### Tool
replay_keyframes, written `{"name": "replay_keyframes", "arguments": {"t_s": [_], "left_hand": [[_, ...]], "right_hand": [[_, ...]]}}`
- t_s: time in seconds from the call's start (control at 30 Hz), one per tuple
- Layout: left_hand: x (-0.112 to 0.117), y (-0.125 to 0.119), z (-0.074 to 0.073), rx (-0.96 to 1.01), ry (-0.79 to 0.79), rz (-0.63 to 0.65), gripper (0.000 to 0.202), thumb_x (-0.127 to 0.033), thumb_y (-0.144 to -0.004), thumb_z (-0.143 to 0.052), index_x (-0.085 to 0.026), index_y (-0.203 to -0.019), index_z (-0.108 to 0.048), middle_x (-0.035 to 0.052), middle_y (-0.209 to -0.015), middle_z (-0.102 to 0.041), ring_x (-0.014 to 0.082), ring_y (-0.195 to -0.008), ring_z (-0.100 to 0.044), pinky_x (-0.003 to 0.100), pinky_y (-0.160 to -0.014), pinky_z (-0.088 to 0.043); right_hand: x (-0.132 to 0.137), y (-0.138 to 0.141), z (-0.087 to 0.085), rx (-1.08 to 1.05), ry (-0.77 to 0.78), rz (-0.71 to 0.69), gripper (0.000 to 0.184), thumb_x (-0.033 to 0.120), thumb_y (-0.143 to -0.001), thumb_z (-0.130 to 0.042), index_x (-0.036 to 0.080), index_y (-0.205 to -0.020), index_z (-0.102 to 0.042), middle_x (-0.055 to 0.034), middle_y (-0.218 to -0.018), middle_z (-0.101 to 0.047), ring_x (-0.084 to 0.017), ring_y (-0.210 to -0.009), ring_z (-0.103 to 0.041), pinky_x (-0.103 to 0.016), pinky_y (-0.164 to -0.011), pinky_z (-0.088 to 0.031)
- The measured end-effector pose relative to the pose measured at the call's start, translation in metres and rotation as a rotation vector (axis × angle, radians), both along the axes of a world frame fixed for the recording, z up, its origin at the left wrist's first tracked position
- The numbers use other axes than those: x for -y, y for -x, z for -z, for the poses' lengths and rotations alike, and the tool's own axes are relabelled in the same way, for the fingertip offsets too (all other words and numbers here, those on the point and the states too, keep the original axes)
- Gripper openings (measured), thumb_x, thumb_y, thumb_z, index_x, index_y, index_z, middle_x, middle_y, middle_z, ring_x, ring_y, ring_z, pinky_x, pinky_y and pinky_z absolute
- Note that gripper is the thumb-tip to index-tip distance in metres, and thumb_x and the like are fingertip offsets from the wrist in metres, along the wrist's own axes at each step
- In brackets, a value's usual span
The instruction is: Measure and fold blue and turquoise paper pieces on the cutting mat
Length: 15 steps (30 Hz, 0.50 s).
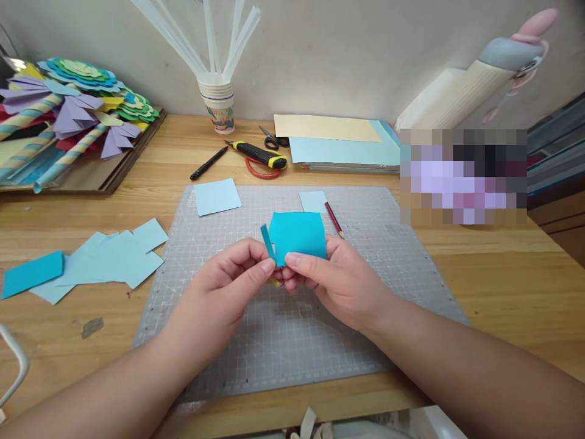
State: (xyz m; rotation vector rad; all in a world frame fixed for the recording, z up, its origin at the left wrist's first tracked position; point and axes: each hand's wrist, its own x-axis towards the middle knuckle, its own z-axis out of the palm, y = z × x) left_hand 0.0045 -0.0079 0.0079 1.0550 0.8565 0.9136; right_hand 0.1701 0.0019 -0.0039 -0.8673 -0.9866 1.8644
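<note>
Both my hands meet above the grey cutting mat (pixel 320 341). My right hand (pixel 338 280) pinches the lower edge of a turquoise paper piece (pixel 299 235), held upright. My left hand (pixel 233 274) pinches a narrow turquoise strip (pixel 267 242) at the paper's left edge; the strip looks partly split from the sheet. A small yellowish thing shows between my fingers, too hidden to name.
On the mat lie two pale blue paper squares (pixel 217 196) and a red pencil (pixel 333 219). Loose blue paper pieces (pixel 105 259) sit left of it. Behind are a black pen (pixel 208 163), utility knife (pixel 260 154), scissors (pixel 273 141), cup of tubes (pixel 219 103), stacked sheets (pixel 338 146), paper flowers (pixel 73 116).
</note>
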Motion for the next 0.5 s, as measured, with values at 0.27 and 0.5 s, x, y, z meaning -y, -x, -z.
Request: {"name": "replay_keyframes", "arguments": {"t_s": [0.27, 0.5], "left_hand": [[0.001, 0.001, 0.003, 0.028, 0.026, -0.02, 0.012, -0.024, -0.088, -0.057, -0.02, -0.077, -0.06, -0.0013, -0.079, -0.068, 0.0132, -0.08, -0.062, 0.026, -0.079, -0.044], [-0.018, 0.018, -0.008, -0.536, -0.079, -0.177, 0.019, -0.036, -0.086, -0.052, -0.021, -0.076, -0.053, -0.0036, -0.075, -0.062, 0.0137, -0.074, -0.056, 0.027, -0.074, -0.041]], "right_hand": [[0.001, 0.0, 0.001, -0.045, -0.001, 0.017, 0.009, 0.024, -0.081, -0.069, 0.018, -0.075, -0.07, 0.0011, -0.07, -0.067, -0.009, -0.064, -0.06, -0.023, -0.062, -0.049], [-0.027, -0.018, 0.001, 0.281, -0.062, 0.152, 0.024, 0.041, -0.078, -0.066, 0.018, -0.075, -0.063, -0.0017, -0.072, -0.065, -0.012, -0.063, -0.061, -0.027, -0.059, -0.049]]}}
